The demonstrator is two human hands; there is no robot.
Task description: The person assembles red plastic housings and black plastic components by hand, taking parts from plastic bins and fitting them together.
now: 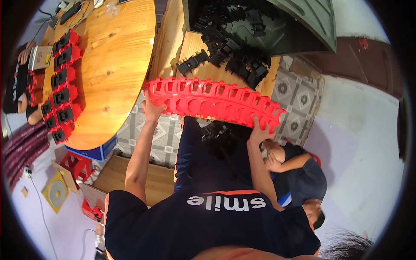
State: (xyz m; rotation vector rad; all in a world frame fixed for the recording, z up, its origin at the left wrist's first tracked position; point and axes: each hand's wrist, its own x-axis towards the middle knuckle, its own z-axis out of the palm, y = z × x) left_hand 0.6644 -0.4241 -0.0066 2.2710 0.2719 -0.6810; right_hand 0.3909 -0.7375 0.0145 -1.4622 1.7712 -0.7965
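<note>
A long red plastic rack (208, 99) with two rows of cut-outs stretches across in front of me, raised between both hands. My left hand (151, 108) grips its left end, fingers behind and thumb spread along the near edge. Near the other end, my right hand (260, 132) is closed on the lower edge. Just beyond the rack lie several black plastic parts (223, 50), heaped on a wooden surface (190, 45) and spilling from a dark green bin (299, 21). More black parts (221, 134) sit below the rack, partly hidden by it.
At the left stands a round wooden table (117, 65) carrying a row of red-and-black assemblies (65, 82). One person (299, 173) sits close at my right; another person (19, 78) is beyond the table. A blue crate (97, 151) and red stool (76, 164) stand under the table edge.
</note>
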